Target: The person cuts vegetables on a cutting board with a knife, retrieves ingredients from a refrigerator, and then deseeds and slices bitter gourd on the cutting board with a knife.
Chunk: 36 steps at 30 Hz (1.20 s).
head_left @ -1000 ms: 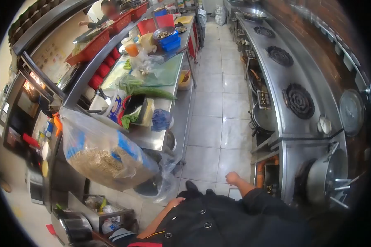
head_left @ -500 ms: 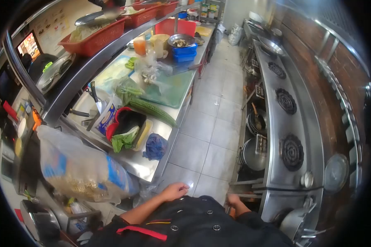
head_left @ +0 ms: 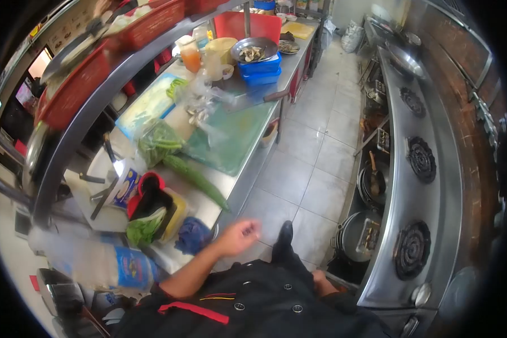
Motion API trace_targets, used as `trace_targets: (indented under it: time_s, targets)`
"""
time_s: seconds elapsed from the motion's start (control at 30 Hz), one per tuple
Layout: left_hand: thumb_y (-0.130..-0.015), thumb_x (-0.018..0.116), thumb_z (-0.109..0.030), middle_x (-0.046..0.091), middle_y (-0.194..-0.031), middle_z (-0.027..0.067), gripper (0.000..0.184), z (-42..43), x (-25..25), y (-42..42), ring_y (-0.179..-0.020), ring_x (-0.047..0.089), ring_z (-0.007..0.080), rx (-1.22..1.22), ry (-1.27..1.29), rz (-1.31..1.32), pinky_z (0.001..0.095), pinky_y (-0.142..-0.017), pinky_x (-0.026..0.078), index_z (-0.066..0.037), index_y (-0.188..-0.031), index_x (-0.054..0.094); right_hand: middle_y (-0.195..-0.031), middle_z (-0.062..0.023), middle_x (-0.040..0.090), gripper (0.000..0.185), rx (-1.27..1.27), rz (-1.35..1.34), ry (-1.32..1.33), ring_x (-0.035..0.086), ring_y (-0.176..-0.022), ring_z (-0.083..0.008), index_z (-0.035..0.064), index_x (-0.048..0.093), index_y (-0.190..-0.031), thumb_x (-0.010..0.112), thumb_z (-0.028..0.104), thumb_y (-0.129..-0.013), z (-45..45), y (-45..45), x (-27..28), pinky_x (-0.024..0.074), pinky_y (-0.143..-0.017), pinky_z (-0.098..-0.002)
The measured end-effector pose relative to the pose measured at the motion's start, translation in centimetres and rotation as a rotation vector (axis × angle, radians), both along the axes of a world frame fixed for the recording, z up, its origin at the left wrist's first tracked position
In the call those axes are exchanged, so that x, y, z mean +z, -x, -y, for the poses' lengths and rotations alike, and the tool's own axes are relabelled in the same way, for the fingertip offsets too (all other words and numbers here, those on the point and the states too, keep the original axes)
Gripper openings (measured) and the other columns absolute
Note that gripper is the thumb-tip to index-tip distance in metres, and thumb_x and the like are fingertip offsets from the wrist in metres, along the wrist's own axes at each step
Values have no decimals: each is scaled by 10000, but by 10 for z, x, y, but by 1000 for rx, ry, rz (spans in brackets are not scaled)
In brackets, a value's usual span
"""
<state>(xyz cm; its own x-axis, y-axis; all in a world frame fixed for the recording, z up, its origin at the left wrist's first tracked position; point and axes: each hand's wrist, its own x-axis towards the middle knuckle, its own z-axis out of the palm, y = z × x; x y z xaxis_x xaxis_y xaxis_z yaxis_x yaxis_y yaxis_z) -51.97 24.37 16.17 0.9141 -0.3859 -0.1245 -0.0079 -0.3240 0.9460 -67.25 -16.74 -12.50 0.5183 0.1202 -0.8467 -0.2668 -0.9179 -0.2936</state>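
Note:
My left hand [head_left: 239, 236] is raised over the floor beside the counter's near corner, its fingers loosely curled with nothing visible in them. Close to it on the counter lies a crumpled dark blue bag [head_left: 193, 235]. Leafy greens [head_left: 145, 226] rest by a red-and-black container [head_left: 152, 197] with a yellow edge. A long green gourd [head_left: 197, 181] lies near the counter edge, its far end by a plastic bag of green vegetables [head_left: 158, 141]. Low at my right side hangs my right hand [head_left: 323, 283], partly hidden by my dark jacket; its fingers cannot be made out.
A cleaver [head_left: 259, 101] lies on the green cutting board [head_left: 225, 143], its handle over the edge. Behind it, a pan [head_left: 256, 49] tops blue containers [head_left: 259, 70]. Stove burners [head_left: 413, 250] line the right, above stacked pans [head_left: 355, 236]. Tiled floor [head_left: 276, 174] runs between.
The view has moved forward along the aisle and turned left. My left hand has lifted and swung forward. A dark shoe now shows ahead of my body.

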Motion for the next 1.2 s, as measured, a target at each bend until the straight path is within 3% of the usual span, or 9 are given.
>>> trace_targets:
  time_s: [0.1,0.27,0.53,0.6,0.73,0.8,0.97,1.07,1.2]
  targets:
    - [-810,683,-194,594,-1119,143,448,12,29,-95,-931,609,211,373,-128,160,333,-821,490,-28,-1205,554,-918,-178,666,291,550,217,56,656,-815,-339,73,673,-941,565,309,-809,20,-61,11,511,-703,-384]
    - [-792,667,-175,550,-1186,188,476,-10,34,-231,-965,599,288,718,-477,366,376,-857,484,-44,-1229,531,-693,-91,587,143,-1091,-137,-351,581,-596,-235,75,618,-863,485,128,-871,48,-178,19,442,-477,-358]
    - [-795,655,-259,559,-1163,181,497,-4,10,-225,-938,609,323,686,-584,147,424,-817,490,-44,-1225,530,-595,-66,385,180,-761,-214,-539,435,-505,-219,100,406,-677,463,138,-843,99,-315,36,342,-412,-354]
    - [-794,655,-259,564,-1141,180,504,-6,8,-221,-924,612,324,714,-576,107,423,-814,491,-48,-1233,525,-633,-76,486,139,-1044,-570,-691,539,-546,-245,94,495,-800,421,149,-904,125,-321,-21,398,-433,-352]
    - [-787,663,-268,571,-1095,174,532,-21,6,-221,-908,614,324,838,-559,141,428,-801,491,-68,-1256,513,-942,-130,675,223,574,250,-56,631,-905,-274,58,647,-899,567,250,-819,95,-356,21,515,-704,-430]
    - [-787,660,-259,564,-1113,176,538,-23,-1,-242,-909,612,328,983,-635,150,431,-793,491,-78,-1269,502,-993,-149,675,229,786,598,-157,651,-896,-265,58,658,-926,572,244,-824,127,-376,-102,523,-709,-416]
    - [-800,654,-243,593,-1122,171,398,-58,-36,-287,-872,625,359,1087,-753,38,437,-746,501,-88,-1158,572,-941,-140,668,269,264,321,-374,658,-757,-244,45,601,-1063,535,239,-889,32,-501,79,520,-616,-365]
    - [-821,624,-224,641,-827,161,184,-97,-40,-316,-776,632,338,1193,-432,40,412,-695,497,-54,-889,634,-909,-129,652,292,-394,34,-503,648,-739,-215,29,555,-1131,509,230,-925,-28,-554,143,507,-598,-318]
    - [-848,582,-190,654,-795,147,152,-159,5,-351,-757,639,306,1381,-365,284,382,-696,498,-50,-864,640,-940,-138,655,301,-271,78,-652,651,-773,-215,-11,562,-1138,503,198,-929,-113,-601,229,523,-652,-318]
